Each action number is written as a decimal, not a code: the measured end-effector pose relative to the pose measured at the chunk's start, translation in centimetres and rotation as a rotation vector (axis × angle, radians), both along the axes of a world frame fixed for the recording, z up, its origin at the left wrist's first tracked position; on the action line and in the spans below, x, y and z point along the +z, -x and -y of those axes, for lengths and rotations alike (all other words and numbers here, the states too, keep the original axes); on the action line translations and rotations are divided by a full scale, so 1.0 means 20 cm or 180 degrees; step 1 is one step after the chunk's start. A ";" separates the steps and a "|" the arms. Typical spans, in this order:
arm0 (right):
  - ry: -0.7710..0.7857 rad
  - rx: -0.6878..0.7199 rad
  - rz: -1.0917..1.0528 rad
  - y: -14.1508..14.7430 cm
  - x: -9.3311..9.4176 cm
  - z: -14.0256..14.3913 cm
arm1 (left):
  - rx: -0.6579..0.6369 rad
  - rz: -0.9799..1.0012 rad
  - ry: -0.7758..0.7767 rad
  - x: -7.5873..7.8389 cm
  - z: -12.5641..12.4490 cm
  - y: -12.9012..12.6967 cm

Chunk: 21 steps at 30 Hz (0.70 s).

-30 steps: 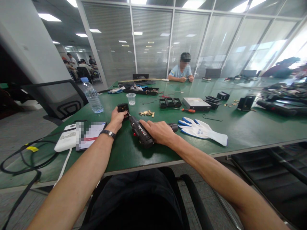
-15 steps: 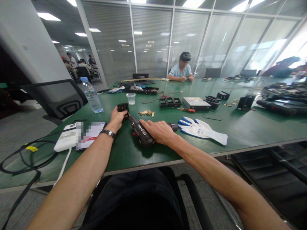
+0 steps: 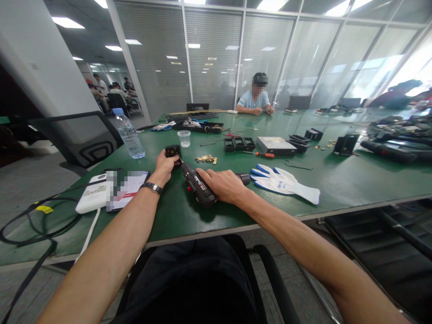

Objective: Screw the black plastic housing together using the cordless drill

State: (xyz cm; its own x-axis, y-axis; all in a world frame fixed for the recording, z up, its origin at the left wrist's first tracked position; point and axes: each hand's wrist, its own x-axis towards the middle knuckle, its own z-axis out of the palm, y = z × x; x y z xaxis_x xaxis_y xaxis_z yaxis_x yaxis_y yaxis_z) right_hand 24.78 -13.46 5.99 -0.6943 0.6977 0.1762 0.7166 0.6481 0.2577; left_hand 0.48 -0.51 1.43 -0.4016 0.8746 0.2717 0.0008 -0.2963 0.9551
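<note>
Two bare hands are working at a green table (image 3: pixel 337 180). The left hand (image 3: pixel 165 167) is closing its fingers around a small black part (image 3: pixel 173 151) lying on the table. The right hand (image 3: pixel 221 184) is gripping a black electric screwdriver (image 3: pixel 197 186), its bit touching the part. A pair of white gloves (image 3: pixel 285 182) is lying just beside the right hand.

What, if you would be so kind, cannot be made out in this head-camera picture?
- Small black plastic block: near side hidden by the left hand.
- Black electric screwdriver: its tip's contact with the block is too small; the handle is covered by the right hand.
- Phone screen: blurred.
- Pile of small brass parts: too small.
</note>
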 end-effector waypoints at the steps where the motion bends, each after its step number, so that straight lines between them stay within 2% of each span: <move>1: -0.0018 0.0015 -0.0025 0.00 0.00 0.00 | -0.0014 0.0003 -0.0010 0.00 0.00 0.00; 21: -0.0061 0.0024 -0.0039 0.00 0.00 0.00 | -0.0009 0.0015 0.0007 0.00 -0.01 0.01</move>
